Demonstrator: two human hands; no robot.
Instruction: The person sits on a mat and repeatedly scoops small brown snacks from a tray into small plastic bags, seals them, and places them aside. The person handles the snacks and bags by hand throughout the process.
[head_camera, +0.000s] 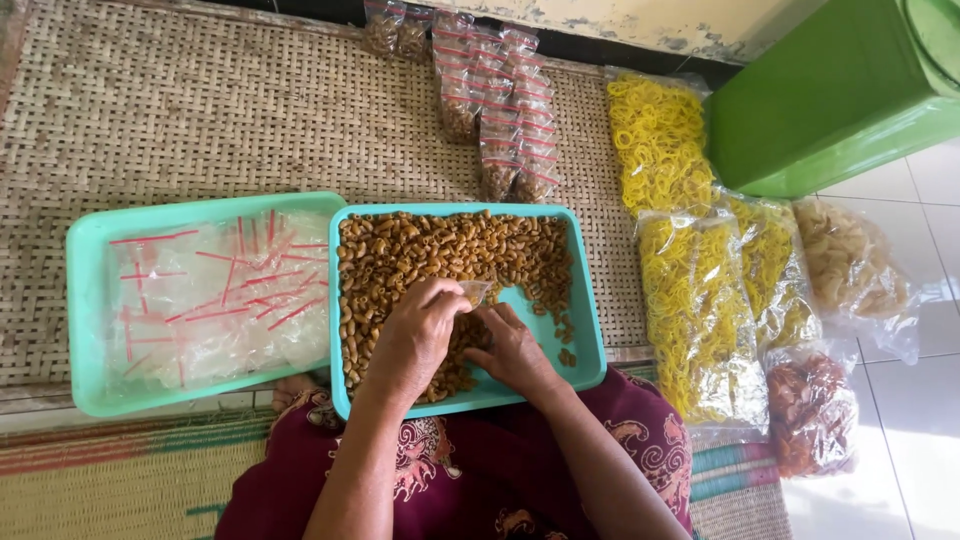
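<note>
Woven mat (200, 110) bears teal tray (590, 330) of brown macaroni snacks (440, 250); left hand (415, 335) pinches small clear bag (476, 291), right hand (512, 350) scoops, half-curled

Teal tray (590, 345), rectangular, rests flat on the lap; brown curled macaroni snacks (440, 250) cover its far and left parts, near-right corner bare. Small clear plastic bag (476, 291) held open over the snacks.
</note>
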